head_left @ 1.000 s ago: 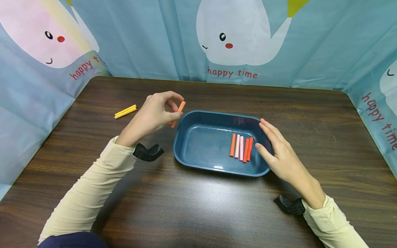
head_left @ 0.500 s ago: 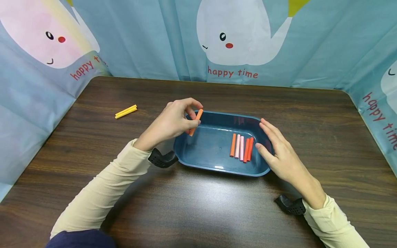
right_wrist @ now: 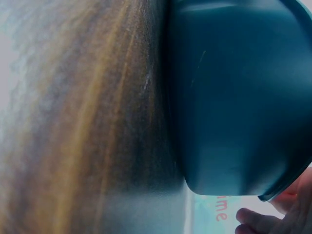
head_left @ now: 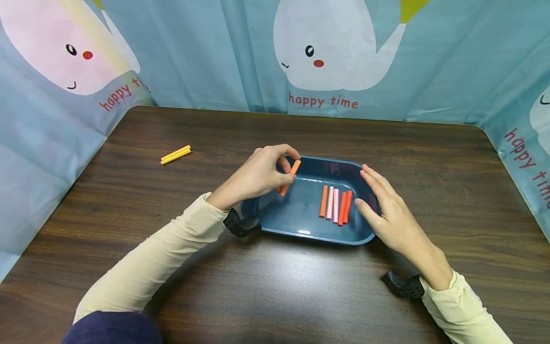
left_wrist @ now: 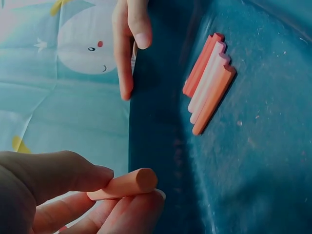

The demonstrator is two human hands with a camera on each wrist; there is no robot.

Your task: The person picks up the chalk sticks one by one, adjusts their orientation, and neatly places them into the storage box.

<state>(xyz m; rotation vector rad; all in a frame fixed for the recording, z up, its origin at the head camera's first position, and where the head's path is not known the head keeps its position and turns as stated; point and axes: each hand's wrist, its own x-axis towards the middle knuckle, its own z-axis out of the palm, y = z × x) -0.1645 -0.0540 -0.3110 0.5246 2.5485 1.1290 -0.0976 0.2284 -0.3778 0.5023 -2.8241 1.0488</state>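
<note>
My left hand [head_left: 267,173] pinches an orange chalk stick [head_left: 296,166] between thumb and fingers, above the left part of a blue plastic tray [head_left: 296,210]. Close up in the left wrist view, the held stick [left_wrist: 134,183] shows its round end. On the tray floor, toward the right, several chalk sticks lie side by side: one orange [head_left: 323,201], two pink [head_left: 333,204] and two red [head_left: 344,208]. At the tray's right end, my right hand [head_left: 388,217] rests at the rim with fingers extended, its thumb reaching over the inside.
Two yellow chalk sticks [head_left: 176,154] lie together on the dark wooden table [head_left: 275,286], at the left beyond my left forearm. A blue curtain [head_left: 215,57] printed with whales hangs along the table's back and sides.
My left hand has carried the orange chalk stick rightward, from beside the tray's left end to over its inside. The right hand and the sticks in the tray have stayed put.
</note>
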